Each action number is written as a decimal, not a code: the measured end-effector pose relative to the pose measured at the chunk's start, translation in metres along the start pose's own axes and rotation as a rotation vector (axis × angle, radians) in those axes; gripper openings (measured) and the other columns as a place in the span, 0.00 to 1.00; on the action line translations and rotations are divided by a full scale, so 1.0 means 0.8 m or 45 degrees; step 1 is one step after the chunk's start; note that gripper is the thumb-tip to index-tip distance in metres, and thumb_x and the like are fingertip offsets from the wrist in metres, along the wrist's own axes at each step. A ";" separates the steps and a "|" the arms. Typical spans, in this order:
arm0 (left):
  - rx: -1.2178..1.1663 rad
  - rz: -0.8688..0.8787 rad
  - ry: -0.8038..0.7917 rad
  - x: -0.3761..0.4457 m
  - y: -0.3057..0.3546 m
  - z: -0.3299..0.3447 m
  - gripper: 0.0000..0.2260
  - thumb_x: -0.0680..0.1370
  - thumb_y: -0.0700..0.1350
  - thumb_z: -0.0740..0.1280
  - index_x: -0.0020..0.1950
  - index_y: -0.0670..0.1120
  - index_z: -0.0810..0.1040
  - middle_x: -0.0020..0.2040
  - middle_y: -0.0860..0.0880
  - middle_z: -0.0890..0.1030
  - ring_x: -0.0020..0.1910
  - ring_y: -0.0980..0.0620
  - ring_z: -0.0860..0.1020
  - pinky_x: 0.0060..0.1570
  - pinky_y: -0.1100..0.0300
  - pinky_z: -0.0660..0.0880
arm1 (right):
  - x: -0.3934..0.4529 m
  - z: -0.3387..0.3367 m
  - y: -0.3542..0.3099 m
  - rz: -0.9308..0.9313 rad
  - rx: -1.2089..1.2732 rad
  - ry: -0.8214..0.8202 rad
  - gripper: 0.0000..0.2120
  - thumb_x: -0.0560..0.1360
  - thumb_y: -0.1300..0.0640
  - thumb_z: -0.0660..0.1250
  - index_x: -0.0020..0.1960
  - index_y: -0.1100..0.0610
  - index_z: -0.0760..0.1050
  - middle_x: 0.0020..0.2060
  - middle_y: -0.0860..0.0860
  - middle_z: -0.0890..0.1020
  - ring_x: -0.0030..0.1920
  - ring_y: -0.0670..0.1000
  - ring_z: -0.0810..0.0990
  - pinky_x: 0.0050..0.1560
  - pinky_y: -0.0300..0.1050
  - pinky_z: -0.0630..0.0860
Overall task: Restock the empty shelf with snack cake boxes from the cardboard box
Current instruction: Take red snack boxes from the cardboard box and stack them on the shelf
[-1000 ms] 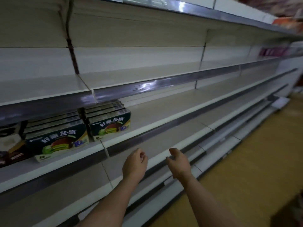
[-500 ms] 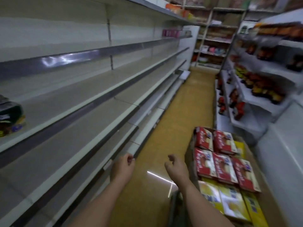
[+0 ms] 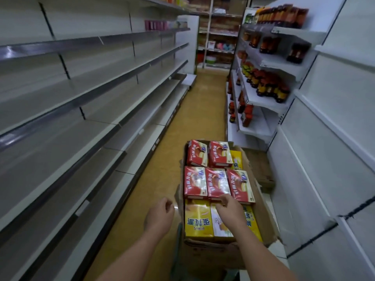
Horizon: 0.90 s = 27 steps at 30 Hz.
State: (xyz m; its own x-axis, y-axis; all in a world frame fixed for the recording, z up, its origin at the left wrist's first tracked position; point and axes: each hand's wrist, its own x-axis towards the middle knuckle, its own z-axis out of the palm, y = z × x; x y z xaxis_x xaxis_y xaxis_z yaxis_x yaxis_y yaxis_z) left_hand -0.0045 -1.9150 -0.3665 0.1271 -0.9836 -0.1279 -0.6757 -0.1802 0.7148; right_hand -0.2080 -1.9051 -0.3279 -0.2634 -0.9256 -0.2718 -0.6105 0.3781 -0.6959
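The cardboard box (image 3: 261,218) sits at lower centre of the frame, packed flat with red snack cake boxes (image 3: 217,184) above yellow snack cake boxes (image 3: 198,222), faces up so each can be lifted out singly; the empty shelf (image 3: 67,142) runs along the left of the frame, near the load. The right hand (image 3: 230,207) reaches over the yellow row with fingers curled at the near edge of a red box, though contact cannot be confirmed, while the left hand (image 3: 159,216) hovers loosely curled, holding nothing, just left of the carton. The carton's support is hidden beneath it, and the box print is too blurred to read.
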 end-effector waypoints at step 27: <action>0.119 -0.082 -0.260 0.176 0.044 0.143 0.24 0.76 0.50 0.66 0.71 0.53 0.65 0.68 0.49 0.68 0.66 0.49 0.68 0.62 0.50 0.72 | 0.225 0.028 -0.016 0.066 -0.146 -0.259 0.27 0.75 0.55 0.64 0.73 0.55 0.63 0.69 0.53 0.71 0.64 0.56 0.74 0.60 0.48 0.73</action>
State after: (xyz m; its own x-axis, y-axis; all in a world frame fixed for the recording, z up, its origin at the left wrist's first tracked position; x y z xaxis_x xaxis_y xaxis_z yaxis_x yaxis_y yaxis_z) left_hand -0.0938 -2.0607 -0.4380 0.0293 -0.9489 -0.3143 -0.7365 -0.2330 0.6351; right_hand -0.2306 -2.0770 -0.3829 -0.1475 -0.8849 -0.4418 -0.6840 0.4139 -0.6007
